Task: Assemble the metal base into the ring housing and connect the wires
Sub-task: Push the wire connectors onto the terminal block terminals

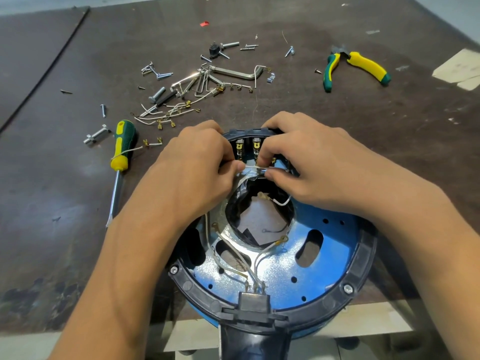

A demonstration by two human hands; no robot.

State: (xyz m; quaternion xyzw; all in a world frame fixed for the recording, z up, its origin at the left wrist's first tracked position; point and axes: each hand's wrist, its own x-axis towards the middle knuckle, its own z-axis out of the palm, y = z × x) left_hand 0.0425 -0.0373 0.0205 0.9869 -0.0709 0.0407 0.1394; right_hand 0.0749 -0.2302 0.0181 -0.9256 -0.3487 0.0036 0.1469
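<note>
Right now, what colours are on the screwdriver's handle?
Green and yellow on the screwdriver handle; the head view shows it best.

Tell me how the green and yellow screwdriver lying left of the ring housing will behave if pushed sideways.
The green and yellow screwdriver has a rounded handle, so it would probably roll rather than slide. Its metal shaft looks rigid, so likely no flex. A loose white wire lies across the handle and would probably get dragged along.
</note>
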